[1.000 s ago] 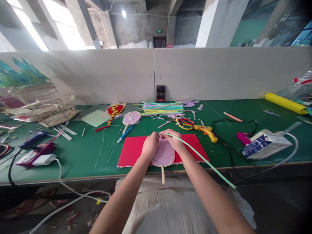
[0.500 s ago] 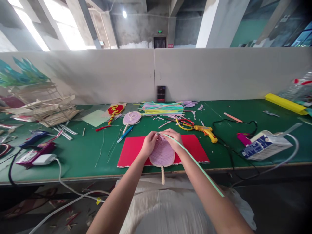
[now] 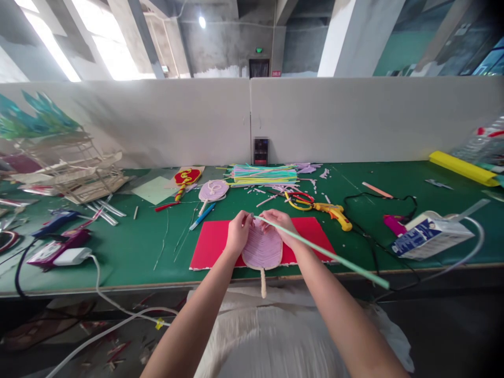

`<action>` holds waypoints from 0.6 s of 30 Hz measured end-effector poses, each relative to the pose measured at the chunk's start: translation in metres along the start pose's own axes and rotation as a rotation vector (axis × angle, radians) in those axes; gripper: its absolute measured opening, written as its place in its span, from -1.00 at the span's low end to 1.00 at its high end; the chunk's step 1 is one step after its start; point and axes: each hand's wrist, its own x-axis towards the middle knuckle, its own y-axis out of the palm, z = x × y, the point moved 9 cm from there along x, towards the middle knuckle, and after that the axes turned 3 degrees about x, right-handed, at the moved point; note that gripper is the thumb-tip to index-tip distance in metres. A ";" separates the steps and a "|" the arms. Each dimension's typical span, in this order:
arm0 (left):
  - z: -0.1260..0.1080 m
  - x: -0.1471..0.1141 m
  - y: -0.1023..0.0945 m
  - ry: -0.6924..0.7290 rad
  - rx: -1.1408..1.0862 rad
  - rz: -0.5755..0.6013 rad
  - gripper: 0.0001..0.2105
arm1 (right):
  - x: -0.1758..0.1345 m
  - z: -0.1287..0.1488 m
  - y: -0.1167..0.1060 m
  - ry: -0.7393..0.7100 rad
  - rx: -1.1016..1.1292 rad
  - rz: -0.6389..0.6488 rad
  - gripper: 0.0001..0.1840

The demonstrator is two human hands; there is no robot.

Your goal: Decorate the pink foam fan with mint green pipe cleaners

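The left hand [image 3: 238, 233] partly hides the lilac panel [image 3: 263, 250].

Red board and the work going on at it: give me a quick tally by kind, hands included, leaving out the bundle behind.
Hands: 2 (left hand, right hand)
Red board: 1
Purple paddle-shaped piece: 1
Long pale green strip: 1
Total: 5
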 end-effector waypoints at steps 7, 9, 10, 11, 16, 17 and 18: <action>-0.002 0.000 0.004 0.033 0.001 0.040 -0.77 | -0.002 0.001 0.003 -0.012 0.104 0.039 -0.72; -0.007 -0.001 0.006 0.061 0.004 0.068 -0.76 | 0.000 0.003 -0.002 -0.020 0.127 -0.010 -0.71; -0.010 -0.002 0.007 0.083 0.010 0.086 -0.77 | 0.000 0.004 -0.004 -0.021 0.140 -0.029 -0.70; -0.014 -0.003 0.009 0.110 0.018 0.104 -0.77 | 0.000 0.005 -0.006 -0.022 0.154 -0.043 -0.70; -0.015 -0.006 0.009 0.115 0.041 0.098 -0.81 | -0.001 0.006 -0.001 -0.004 0.117 -0.017 -0.70; -0.012 -0.005 0.007 0.088 0.038 0.067 -0.81 | -0.001 0.005 0.000 -0.001 0.099 -0.003 -0.71; -0.009 -0.004 0.004 0.066 0.031 0.038 -0.80 | -0.001 0.005 0.001 0.000 0.088 0.008 -0.71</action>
